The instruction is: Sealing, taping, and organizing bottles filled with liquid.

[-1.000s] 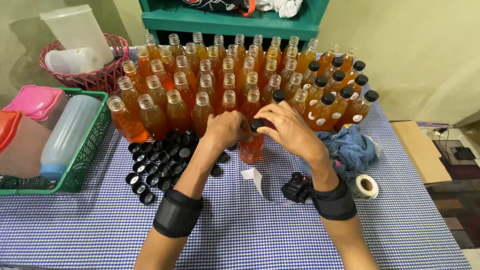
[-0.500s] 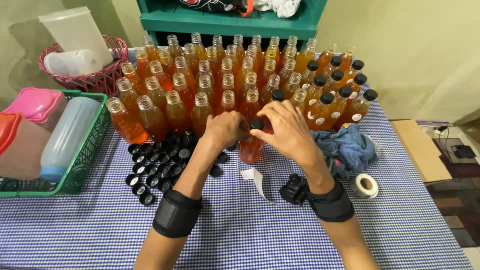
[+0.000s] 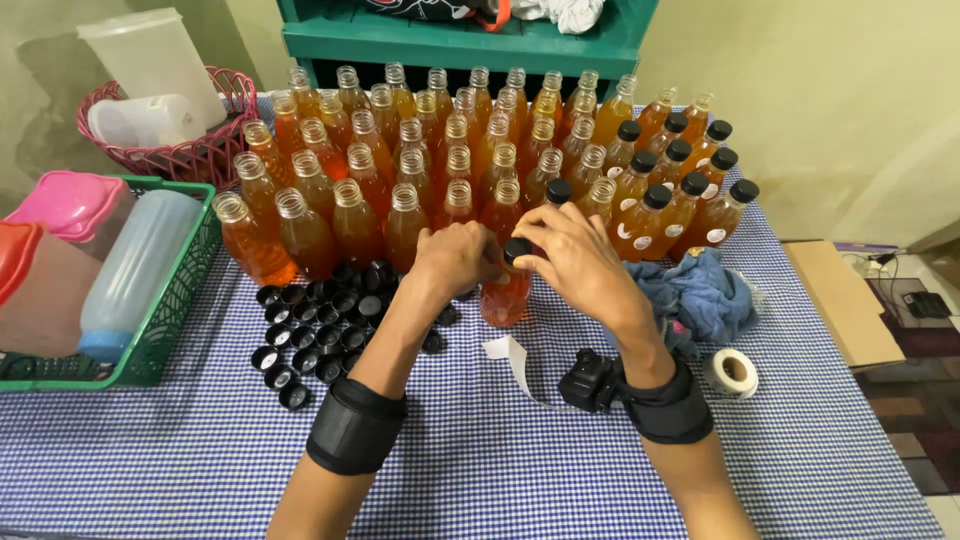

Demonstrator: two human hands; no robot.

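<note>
Blue-white checked cloth covers the tabletop (image 3: 500,470). Nearest: black wristbands on both forearms, a white paper strip (image 3: 512,362) and a small black device (image 3: 588,382) by the R wrist, tape roll (image 3: 733,372) further R. Loose black caps (image 3: 315,325) heaped on the L. Mid-tabletop, an orange bottle (image 3: 505,295) stands upright; L hand (image 3: 455,258) w/ fingers wrapped round its neck, R hand (image 3: 575,258) w/ fingers pinching the black cap (image 3: 517,249) on top. Blue rag (image 3: 700,295) to the R. Behind: rows of orange bottles, mostly uncapped, capped ones at R. Green basket (image 3: 165,320) far L, red basket (image 3: 195,155) beyond, green shelf (image 3: 450,40) at back.
</note>
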